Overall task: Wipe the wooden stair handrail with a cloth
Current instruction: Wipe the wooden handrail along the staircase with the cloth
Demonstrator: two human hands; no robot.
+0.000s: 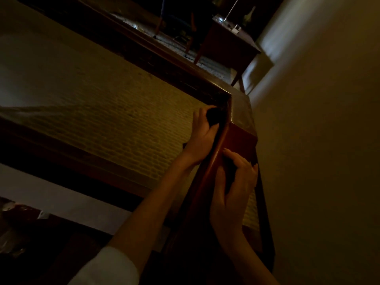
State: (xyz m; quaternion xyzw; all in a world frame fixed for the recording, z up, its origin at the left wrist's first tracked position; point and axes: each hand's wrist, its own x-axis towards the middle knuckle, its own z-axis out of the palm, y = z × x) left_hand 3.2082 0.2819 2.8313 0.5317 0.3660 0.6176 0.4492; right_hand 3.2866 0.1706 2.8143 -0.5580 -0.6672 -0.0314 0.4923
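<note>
I read the handrail (240, 140) as running from near me up and away to a squared corner, where it turns off to the left. That long axis is what the next stroke has to follow.

The left hand (202, 136) is the nearer one to that corner. Its fingers are curled round a dark wad that I take to be the cloth (213, 118), and it presses the wad against the rail's left side face, just under the corner.

The right hand (234, 182) sits lower down the rail with bent fingers resting on the top face. Something dark shows beneath the palm, maybe more cloth, but in this light I cannot tell whether that hand grips anything.

My judgement: the cloth is at the end of this run, so the wipe should go back down along the rail toward me — or round the corner, led by the left hand.
</note>
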